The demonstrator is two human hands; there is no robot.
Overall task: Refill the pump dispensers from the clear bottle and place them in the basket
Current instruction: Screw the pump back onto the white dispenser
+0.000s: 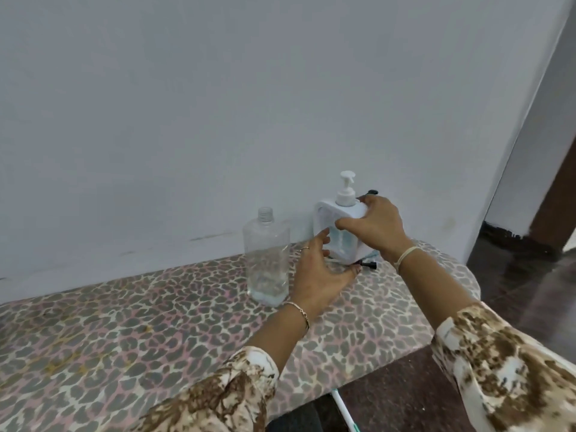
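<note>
A white pump dispenser (339, 226) with a pale blue front stands tilted near the wall at the back right of the patterned surface. My right hand (378, 226) grips its upper right side, thumb across the front. My left hand (314, 272) reaches in from the lower left, its fingertips touching the dispenser's lower front. A clear bottle (266, 260), uncapped and almost empty with a little liquid at the bottom, stands upright just left of my left hand. No basket can be made out.
A leopard-print cloth (124, 332) covers the surface, which ends at a grey wall (218, 104). Small dark parts (369, 264) show behind the dispenser's base. Dark floor (530, 291) lies to the right, and a white stick (343, 410) lies below the edge.
</note>
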